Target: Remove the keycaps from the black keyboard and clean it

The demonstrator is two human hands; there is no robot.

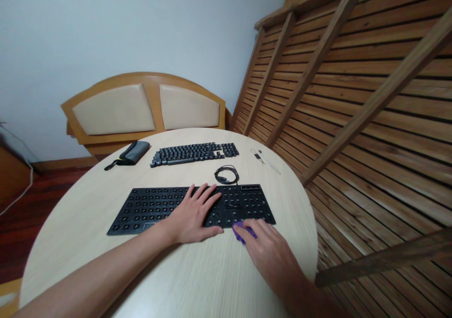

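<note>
A black keyboard base (158, 205) with its keycaps off lies across the table in front of me. My left hand (194, 214) rests flat on its middle, fingers spread and thumb at the near edge. In my right hand (266, 242) a purple cloth (243, 233) is bunched under the fingers, touching the near edge at the right end of the base. Behind the base, its coiled black cable (226, 174) lies on the tabletop. Farther back, the loose black keycaps (190, 153) are laid out in keyboard order.
A grey pouch (134, 153) with a strap sits at the table's back left. Toward the back right are a wire keycap puller (258, 157) and a thin pale stick (273, 167). The round wooden table (197, 280) stands by a slatted wooden panel (339, 120) and a padded headboard (155, 106).
</note>
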